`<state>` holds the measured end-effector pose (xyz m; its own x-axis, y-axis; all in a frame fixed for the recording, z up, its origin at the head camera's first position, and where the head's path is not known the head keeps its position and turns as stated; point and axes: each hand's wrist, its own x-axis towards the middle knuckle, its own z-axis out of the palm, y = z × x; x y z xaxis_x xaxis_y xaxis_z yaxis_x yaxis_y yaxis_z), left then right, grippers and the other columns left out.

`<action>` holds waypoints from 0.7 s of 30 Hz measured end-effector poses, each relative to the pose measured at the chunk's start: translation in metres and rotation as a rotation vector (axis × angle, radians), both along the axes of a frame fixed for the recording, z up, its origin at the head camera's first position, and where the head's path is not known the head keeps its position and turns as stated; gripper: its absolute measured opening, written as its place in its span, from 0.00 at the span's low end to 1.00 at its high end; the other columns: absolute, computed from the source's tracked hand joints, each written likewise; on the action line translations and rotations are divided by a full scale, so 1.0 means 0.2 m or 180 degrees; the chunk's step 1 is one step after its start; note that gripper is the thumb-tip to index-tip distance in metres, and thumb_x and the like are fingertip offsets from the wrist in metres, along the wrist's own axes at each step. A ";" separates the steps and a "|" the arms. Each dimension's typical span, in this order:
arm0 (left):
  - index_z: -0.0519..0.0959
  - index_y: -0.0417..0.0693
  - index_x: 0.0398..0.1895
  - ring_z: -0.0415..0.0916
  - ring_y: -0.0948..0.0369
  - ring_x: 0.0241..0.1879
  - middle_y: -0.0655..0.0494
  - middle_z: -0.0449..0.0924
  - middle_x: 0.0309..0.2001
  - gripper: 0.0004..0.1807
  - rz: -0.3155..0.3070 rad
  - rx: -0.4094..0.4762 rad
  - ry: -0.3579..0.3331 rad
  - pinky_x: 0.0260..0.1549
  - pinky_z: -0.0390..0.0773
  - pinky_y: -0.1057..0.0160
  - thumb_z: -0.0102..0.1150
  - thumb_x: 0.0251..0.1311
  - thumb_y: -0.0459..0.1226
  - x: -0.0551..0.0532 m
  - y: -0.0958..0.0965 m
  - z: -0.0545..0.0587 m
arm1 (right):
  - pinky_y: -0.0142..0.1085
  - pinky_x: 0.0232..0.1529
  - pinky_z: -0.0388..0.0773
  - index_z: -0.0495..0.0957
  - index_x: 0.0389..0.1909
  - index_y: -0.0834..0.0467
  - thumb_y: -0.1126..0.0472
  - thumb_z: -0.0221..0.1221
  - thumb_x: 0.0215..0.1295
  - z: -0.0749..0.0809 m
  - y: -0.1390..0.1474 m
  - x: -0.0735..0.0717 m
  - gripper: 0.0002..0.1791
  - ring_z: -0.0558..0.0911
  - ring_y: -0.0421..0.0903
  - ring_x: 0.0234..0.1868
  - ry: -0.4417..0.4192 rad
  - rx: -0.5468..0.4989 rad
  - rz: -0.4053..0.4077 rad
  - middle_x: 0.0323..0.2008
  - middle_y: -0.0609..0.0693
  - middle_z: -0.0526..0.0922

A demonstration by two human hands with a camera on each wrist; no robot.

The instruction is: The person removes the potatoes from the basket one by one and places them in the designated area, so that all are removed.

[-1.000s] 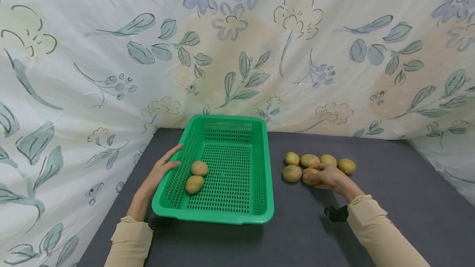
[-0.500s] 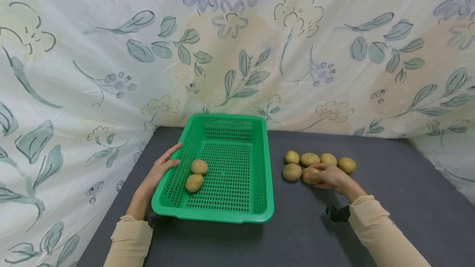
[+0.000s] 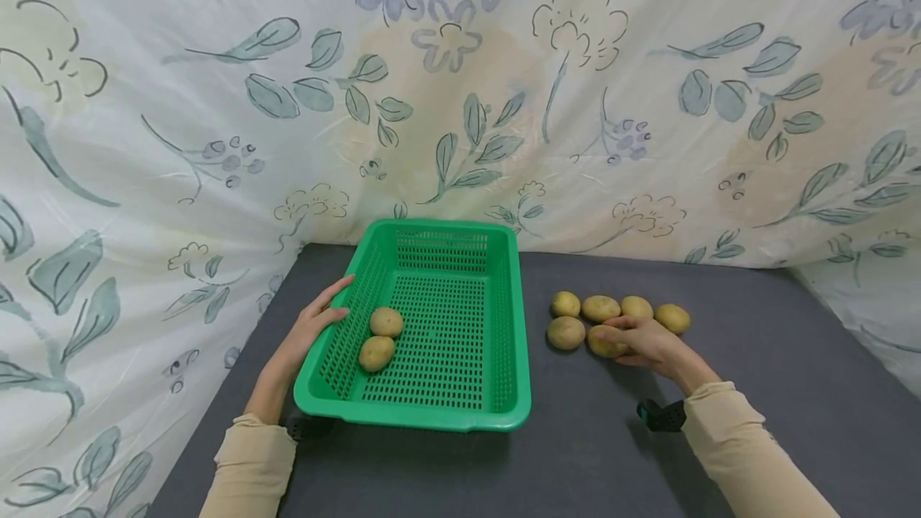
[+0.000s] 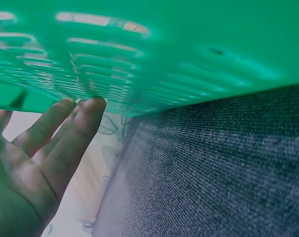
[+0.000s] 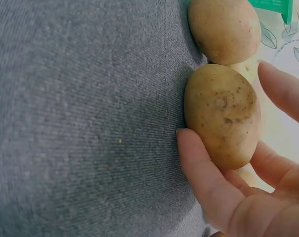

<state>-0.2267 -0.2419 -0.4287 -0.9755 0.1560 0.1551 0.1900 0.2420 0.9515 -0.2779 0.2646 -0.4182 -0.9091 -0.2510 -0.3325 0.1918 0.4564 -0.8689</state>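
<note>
A green plastic basket (image 3: 412,414) with slotted walls stands on the dark table, with two potatoes (image 3: 376,353) inside near its left wall. My left hand (image 3: 305,334) rests against that side of the basket; in the left wrist view, fairly straight fingers (image 4: 73,143) touch the slotted outer wall. To the right of the basket, my right hand (image 3: 647,346) curls its fingers round a potato (image 3: 604,342) in the front row. In the right wrist view this potato (image 5: 221,116) shows dark specks and sits low on the cloth, beside another potato (image 5: 225,30).
Several more potatoes (image 3: 600,308) lie close together behind and beside the right hand. A floral curtain (image 3: 460,102) hangs along the back and sides of the dark table (image 3: 576,454).
My right hand and the potato in its fingers have shifted slightly right, widening the gap to the potato on the left. The left hand and basket stay in place.
</note>
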 end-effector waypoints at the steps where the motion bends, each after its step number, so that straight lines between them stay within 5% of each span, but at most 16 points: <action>1: 0.52 0.49 0.76 0.32 0.43 0.72 0.47 0.37 0.75 0.31 -0.0003 0.0004 -0.0009 0.60 0.48 0.34 0.43 0.72 0.40 0.00 0.00 0.00 | 0.49 0.52 0.74 0.52 0.68 0.75 0.55 0.55 0.70 0.00 0.00 0.00 0.37 0.64 0.65 0.63 -0.0004 0.0009 -0.0022 0.64 0.72 0.57; 14: 0.52 0.51 0.75 0.30 0.42 0.72 0.48 0.38 0.75 0.30 -0.0004 -0.0067 0.0046 0.60 0.44 0.33 0.43 0.72 0.40 0.00 0.00 0.00 | 0.47 0.52 0.74 0.59 0.65 0.71 0.50 0.55 0.69 0.02 0.06 0.01 0.35 0.57 0.70 0.64 -0.0108 -0.0050 -0.0252 0.66 0.72 0.52; 21: 0.52 0.50 0.75 0.30 0.42 0.72 0.47 0.38 0.75 0.30 -0.0010 -0.0049 0.0041 0.60 0.44 0.33 0.43 0.72 0.40 -0.01 0.00 0.00 | 0.48 0.49 0.75 0.53 0.68 0.71 0.46 0.49 0.72 0.08 0.12 0.01 0.38 0.72 0.56 0.50 -0.0162 0.0064 -0.0305 0.55 0.65 0.66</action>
